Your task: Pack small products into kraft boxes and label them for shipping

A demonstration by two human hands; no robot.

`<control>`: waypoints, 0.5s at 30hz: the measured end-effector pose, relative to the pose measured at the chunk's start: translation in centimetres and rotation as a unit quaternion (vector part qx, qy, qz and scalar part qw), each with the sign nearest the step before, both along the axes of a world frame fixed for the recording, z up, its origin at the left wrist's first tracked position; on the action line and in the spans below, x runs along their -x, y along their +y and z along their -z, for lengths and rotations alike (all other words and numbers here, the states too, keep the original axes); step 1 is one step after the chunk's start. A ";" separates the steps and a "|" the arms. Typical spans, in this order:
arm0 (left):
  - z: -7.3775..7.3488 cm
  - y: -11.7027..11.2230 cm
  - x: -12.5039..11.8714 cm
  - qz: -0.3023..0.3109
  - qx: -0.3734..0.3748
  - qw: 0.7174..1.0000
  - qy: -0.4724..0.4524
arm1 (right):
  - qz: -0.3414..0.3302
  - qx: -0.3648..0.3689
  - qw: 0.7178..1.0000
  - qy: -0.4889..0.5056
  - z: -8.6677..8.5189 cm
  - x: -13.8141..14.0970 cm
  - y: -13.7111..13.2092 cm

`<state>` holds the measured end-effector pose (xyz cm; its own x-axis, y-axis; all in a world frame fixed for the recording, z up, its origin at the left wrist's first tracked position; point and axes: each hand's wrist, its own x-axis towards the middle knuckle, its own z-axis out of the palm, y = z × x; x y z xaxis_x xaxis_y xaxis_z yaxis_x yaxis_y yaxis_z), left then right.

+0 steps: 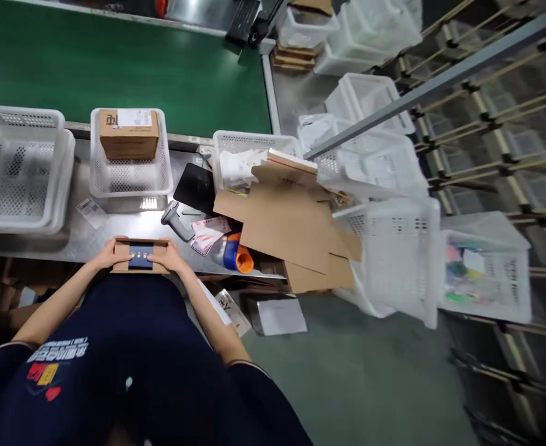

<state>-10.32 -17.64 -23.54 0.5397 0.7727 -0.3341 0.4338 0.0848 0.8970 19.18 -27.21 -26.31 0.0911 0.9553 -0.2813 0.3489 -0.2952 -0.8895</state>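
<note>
Close to my body, at the bench's front edge, I hold a small open cardboard box from both ends. Inside it lies a dark blue packet with small yellow dots. My left hand grips the left end, its thumb reaching inward. The right end is in my right hand, thumb beside the blue packet. Just beyond to the right are a grey barcode scanner, red and white printed slips and a blue and orange tape dispenser.
A white basket holding a taped carton stands behind the box, with stacked baskets left. Flattened cardboard overhangs the bench's right end. Beyond runs a green conveyor belt. A grey metal bar crosses the upper right, before racks.
</note>
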 end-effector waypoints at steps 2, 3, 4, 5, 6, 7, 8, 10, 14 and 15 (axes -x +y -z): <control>-0.3 -0.6 -1.0 -0.048 -0.042 0.998 0.028 | 0.029 -0.008 0.999 -0.033 0.5 0.9 0.2; -0.6 -1.0 -1.1 -0.059 -0.076 0.995 0.036 | 0.032 -0.023 0.998 -0.050 0.6 1.1 0.1; -0.9 -1.4 -1.0 -0.059 -0.122 0.990 0.043 | 0.025 -0.049 0.996 -0.071 0.7 1.1 -0.2; -1.2 -1.9 -0.6 -0.048 -0.169 0.983 0.049 | 0.011 -0.080 0.992 -0.094 0.8 0.9 -0.7; -1.5 -2.4 -0.1 -0.030 -0.208 0.976 0.054 | -0.011 -0.112 0.987 -0.117 0.7 0.5 -1.2; -1.7 -2.8 0.5 -0.012 -0.233 0.971 0.056 | -0.037 -0.141 0.980 -0.135 0.7 -0.1 -1.9; -2.1 -3.1 1.1 0.007 -0.248 0.967 0.056 | -0.066 -0.162 0.974 -0.144 0.5 -0.8 -2.5; -2.9 -3.4 2.5 0.063 -0.261 0.961 0.059 | -0.138 -0.180 0.962 -0.151 -0.1 -2.4 -3.8; -5.1 -2.4 4.4 0.219 -0.264 0.932 0.115 | -0.295 -0.205 0.904 -0.232 -2.1 -4.7 -5.5; -5.6 -1.9 4.6 0.239 -0.264 0.926 0.124 | -0.311 -0.207 0.894 -0.247 -2.5 -4.8 -5.6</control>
<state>-14.91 -19.56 -17.93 0.8194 0.5564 -0.1377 0.5073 -0.5923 0.6259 24.02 -32.80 -23.77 -0.4787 0.8773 0.0356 0.7113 0.4112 -0.5700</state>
